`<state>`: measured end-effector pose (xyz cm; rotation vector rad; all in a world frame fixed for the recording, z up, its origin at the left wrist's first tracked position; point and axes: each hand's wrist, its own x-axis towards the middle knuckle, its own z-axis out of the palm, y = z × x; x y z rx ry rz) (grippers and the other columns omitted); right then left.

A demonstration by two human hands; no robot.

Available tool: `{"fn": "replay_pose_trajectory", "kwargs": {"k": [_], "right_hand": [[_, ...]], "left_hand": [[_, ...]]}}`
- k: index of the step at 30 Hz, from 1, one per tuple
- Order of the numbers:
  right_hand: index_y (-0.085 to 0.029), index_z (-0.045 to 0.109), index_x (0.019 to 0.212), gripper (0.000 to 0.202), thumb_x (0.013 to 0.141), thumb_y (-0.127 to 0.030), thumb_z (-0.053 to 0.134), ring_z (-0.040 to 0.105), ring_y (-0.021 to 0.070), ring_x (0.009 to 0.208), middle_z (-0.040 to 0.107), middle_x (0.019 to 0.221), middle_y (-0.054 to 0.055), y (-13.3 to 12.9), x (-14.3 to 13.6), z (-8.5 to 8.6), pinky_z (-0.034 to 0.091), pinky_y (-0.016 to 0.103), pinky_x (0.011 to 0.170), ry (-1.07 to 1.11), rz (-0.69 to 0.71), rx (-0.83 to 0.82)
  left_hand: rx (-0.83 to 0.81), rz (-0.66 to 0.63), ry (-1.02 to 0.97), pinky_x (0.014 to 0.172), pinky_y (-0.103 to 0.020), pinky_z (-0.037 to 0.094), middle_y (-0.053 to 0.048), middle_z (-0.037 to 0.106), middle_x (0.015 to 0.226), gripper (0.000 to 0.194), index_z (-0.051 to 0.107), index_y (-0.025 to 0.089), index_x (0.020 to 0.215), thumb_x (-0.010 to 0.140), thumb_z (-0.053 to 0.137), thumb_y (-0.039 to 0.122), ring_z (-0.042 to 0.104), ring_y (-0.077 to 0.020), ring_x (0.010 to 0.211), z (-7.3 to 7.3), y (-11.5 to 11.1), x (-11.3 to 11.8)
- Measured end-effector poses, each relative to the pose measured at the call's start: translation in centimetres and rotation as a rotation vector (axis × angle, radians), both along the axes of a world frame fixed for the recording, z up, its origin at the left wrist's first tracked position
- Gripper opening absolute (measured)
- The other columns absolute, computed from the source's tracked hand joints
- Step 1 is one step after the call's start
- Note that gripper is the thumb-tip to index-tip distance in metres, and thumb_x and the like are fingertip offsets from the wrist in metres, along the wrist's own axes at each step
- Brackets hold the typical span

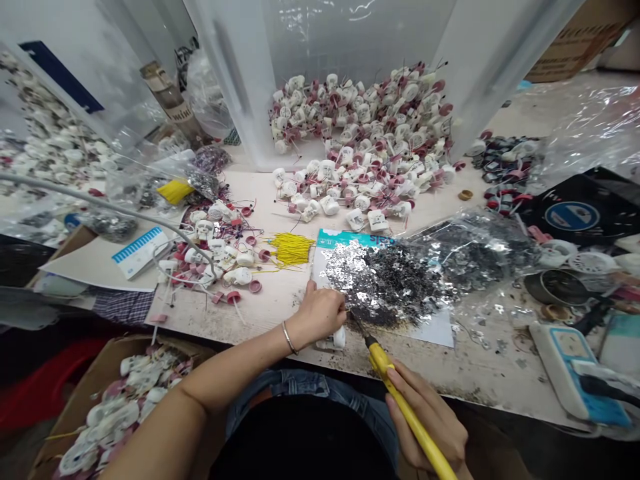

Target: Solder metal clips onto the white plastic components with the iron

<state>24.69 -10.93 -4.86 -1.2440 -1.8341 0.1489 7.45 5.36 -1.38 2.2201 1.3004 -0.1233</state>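
My right hand (430,417) is closed round a yellow soldering iron (407,407), whose dark tip points up and left beside my other hand. My left hand (323,312) is a closed fist with a bracelet at the wrist, resting by the table's front edge; what its fingers pinch is too small to name. A white plastic part (337,339) lies just below that fist. Beyond the tip, a heap of small silver and dark metal pieces (385,280) covers a sheet. Yellow wires (293,249) lie in a bundle behind my left hand.
White and pink parts (360,147) spill from a clear bin at the back. More lie at the left (220,253) and in a cardboard box (70,400) below. A power strip (575,373) sits at the right front, near a metal cup (557,287) and plastic bags.
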Motion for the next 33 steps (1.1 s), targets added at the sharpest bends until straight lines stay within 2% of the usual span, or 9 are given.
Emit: {"fn": "replay_pose_trajectory", "kwargs": {"k": [9, 15, 21, 26, 27, 29, 30, 33], "right_hand": [[-0.014, 0.057, 0.127, 0.048, 0.08, -0.005, 0.059, 0.068, 0.0234, 0.102, 0.067, 0.117, 0.012, 0.2, 0.6, 0.1, 0.062, 0.032, 0.081, -0.029, 0.008, -0.002], [-0.014, 0.057, 0.127, 0.05, 0.078, -0.003, 0.058, 0.068, 0.0241, 0.103, 0.066, 0.118, 0.013, 0.3, 0.6, 0.5, 0.062, 0.034, 0.08, -0.003, 0.012, -0.018], [-0.016, 0.058, 0.126, 0.05, 0.078, -0.004, 0.062, 0.069, 0.0242, 0.098, 0.066, 0.117, 0.01, -0.8, 0.6, 0.2, 0.063, 0.035, 0.076, 0.063, -0.157, -0.018], [-0.019, 0.047, 0.135, 0.064, 0.075, -0.003, 0.064, 0.067, 0.0257, 0.103, 0.061, 0.126, 0.01, -0.2, -0.9, -1.2, 0.064, 0.038, 0.074, 0.309, -0.241, 0.006], [-0.02, 0.052, 0.129, 0.057, 0.076, -0.002, 0.063, 0.066, 0.0251, 0.105, 0.059, 0.128, 0.01, 0.5, -1.5, -1.2, 0.064, 0.037, 0.074, 0.333, -0.241, -0.039], [-0.019, 0.064, 0.099, 0.027, 0.078, -0.002, 0.06, 0.062, 0.0251, 0.112, 0.056, 0.129, 0.009, 2.1, -2.6, -1.1, 0.063, 0.036, 0.078, 0.355, -0.208, -0.093], [-0.019, 0.063, 0.084, 0.019, 0.078, -0.002, 0.059, 0.062, 0.0235, 0.111, 0.056, 0.127, 0.008, 3.0, -3.2, -0.9, 0.063, 0.032, 0.075, 0.394, -0.207, -0.059], [-0.019, 0.056, 0.07, 0.017, 0.076, -0.005, 0.064, 0.064, 0.0173, 0.103, 0.056, 0.12, 0.003, 5.3, -4.4, -0.6, 0.061, 0.025, 0.071, 0.394, -0.198, 0.019]], "left_hand": [[-0.002, 0.004, 0.027, 0.086, -0.04, 0.038, -0.006, 0.072, 0.076, 0.016, 0.065, 0.016, 0.071, 0.078, 0.051, 0.017, 0.066, -0.0229, 0.077, 0.0, -0.1, 0.2], [-0.002, 0.002, 0.028, 0.085, -0.039, 0.04, -0.005, 0.073, 0.076, 0.016, 0.067, 0.017, 0.07, 0.078, 0.053, 0.017, 0.066, -0.0224, 0.076, -0.2, 0.0, 0.3], [-0.03, 0.004, 0.05, 0.083, -0.037, 0.041, -0.006, 0.073, 0.078, 0.015, 0.067, 0.018, 0.071, 0.079, 0.054, 0.017, 0.066, -0.0229, 0.079, 0.2, 0.2, 0.1], [-0.04, 0.006, 0.069, 0.084, -0.041, 0.039, -0.007, 0.072, 0.077, 0.012, 0.066, 0.016, 0.076, 0.08, 0.058, 0.023, 0.066, -0.0259, 0.08, 1.4, 0.2, -0.5], [-0.04, 0.012, 0.064, 0.085, -0.041, 0.038, -0.007, 0.072, 0.077, 0.012, 0.066, 0.016, 0.076, 0.08, 0.057, 0.021, 0.066, -0.0257, 0.08, 1.7, 0.1, -0.6], [-0.027, 0.009, 0.015, 0.088, -0.043, 0.035, -0.006, 0.073, 0.077, 0.015, 0.067, 0.016, 0.075, 0.082, 0.054, 0.017, 0.066, -0.0237, 0.079, 2.4, -0.2, -0.8], [-0.019, -0.004, -0.028, 0.09, -0.043, 0.034, -0.005, 0.073, 0.077, 0.016, 0.067, 0.016, 0.075, 0.082, 0.053, 0.016, 0.066, -0.0222, 0.078, 2.7, -0.5, -0.9], [-0.041, -0.052, -0.23, 0.091, -0.04, 0.037, -0.002, 0.073, 0.074, 0.014, 0.069, 0.017, 0.074, 0.081, 0.058, 0.016, 0.064, -0.0167, 0.07, 3.1, -1.5, -1.0]]}}
